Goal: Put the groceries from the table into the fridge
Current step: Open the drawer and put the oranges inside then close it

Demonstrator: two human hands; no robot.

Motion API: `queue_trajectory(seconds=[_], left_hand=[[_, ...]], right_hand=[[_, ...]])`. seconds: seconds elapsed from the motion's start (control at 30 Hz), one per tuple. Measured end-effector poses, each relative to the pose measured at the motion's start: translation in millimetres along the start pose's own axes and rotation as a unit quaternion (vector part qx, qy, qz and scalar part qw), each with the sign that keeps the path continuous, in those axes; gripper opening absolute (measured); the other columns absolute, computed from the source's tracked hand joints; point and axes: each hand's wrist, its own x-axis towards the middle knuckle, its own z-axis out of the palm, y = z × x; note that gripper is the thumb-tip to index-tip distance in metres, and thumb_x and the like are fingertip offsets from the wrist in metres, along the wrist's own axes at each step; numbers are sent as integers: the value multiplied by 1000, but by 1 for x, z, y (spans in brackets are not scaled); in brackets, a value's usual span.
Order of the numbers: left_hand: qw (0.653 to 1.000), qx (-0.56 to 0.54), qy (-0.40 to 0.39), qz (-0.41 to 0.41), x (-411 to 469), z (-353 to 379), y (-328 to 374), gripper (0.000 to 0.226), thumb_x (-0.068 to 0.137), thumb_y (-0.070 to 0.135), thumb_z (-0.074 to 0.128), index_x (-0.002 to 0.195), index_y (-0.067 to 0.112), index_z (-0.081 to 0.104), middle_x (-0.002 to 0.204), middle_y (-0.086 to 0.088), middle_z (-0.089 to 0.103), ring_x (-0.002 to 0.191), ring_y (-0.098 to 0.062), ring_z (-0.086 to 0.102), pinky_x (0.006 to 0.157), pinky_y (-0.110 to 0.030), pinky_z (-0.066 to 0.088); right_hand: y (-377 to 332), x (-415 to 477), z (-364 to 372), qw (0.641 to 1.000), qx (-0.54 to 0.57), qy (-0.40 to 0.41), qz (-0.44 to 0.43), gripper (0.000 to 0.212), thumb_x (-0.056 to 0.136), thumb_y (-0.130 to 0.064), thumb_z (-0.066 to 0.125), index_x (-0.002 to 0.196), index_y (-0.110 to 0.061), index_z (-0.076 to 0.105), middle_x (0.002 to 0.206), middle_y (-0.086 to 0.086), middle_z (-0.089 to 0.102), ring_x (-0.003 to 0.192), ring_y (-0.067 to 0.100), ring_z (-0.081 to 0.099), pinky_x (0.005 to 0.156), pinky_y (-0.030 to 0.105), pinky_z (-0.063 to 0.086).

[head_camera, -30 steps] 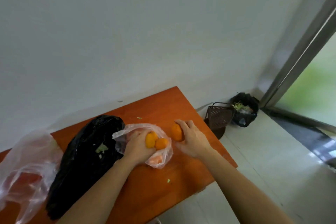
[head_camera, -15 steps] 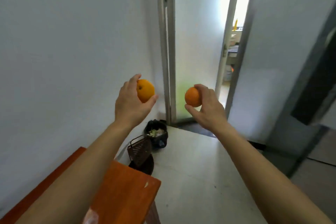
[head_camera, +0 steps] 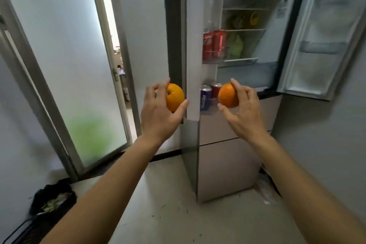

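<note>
My left hand point(head_camera: 158, 113) grips an orange point(head_camera: 174, 97) between thumb and fingers, held up at chest height. My right hand point(head_camera: 244, 109) holds a second orange point(head_camera: 227, 95) the same way. Both oranges hang in front of the fridge point(head_camera: 247, 16), whose two upper doors stand open. Glass shelves inside carry green and yellow packs. The left door's racks hold red cans point(head_camera: 214, 45) higher up and a blue can point(head_camera: 205, 98) lower down, just behind the oranges. The table is out of view.
The right fridge door point(head_camera: 324, 31) swings out wide at the upper right. A frosted glass door point(head_camera: 65, 61) stands ajar on the left. A black rubbish bag point(head_camera: 52, 200) sits on the floor at lower left. Closed fridge drawers point(head_camera: 223, 164) lie below my hands.
I lifted an orange from the table with each hand and turned right, away from the table. The view swung past the doorway to the open fridge, with both oranges carried along.
</note>
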Motion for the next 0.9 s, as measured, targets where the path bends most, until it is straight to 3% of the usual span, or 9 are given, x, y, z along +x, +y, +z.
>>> queue_trajectory(seconds=[0.23,0.47,0.9], left_hand=[[996,-25,-50,64,36,142,91,78,83,55,69,147,25,36,134,-1,45,115,-18,49,89,-36,50],[997,-22,-64,36,87,253,143,79,80,57,70,145,26,36,135,1,49,117,-19,53,93,-42,51],[999,-32,-32,10,226,418,128,73,80,55,72,140,26,43,134,2,48,117,-18,52,89,-34,48]], right_hand=[[134,51,-62,997,-56,47,40,79,90,-49,66,155,-34,25,141,6,39,122,26,48,88,35,39],[237,125,-91,996,-75,30,35,82,90,-55,64,156,-38,18,142,4,39,123,27,50,92,41,45],[351,290,-26,998,-62,22,16,82,91,-56,62,156,-38,15,145,5,36,124,26,49,94,42,46]])
